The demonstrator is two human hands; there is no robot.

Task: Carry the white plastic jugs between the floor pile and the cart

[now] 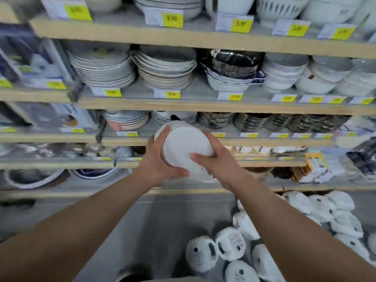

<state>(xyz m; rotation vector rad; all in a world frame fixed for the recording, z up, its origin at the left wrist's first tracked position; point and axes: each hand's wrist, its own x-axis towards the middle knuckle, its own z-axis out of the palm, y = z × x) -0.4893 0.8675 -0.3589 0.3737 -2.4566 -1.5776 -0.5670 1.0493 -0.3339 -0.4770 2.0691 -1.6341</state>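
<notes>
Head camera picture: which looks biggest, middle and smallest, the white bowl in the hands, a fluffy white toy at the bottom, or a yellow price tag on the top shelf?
1. White bowl, biggest.
2. Fluffy white toy, though it is nearer the camera, so unsure.
3. Yellow price tag, smallest.

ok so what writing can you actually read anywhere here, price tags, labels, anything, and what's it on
Nothing reads with certainty; motion blur smears every text.
"5.00", perhaps: yellow price tag on the top shelf edge, a guess.
"3.80", perhaps: the next yellow tag to its right, also a guess.
Other shelf tags: too blurred.
Sewn label on a white plush toy: print too small.
White dishes gripped by the left hand and right hand: no writing visible.
</notes>
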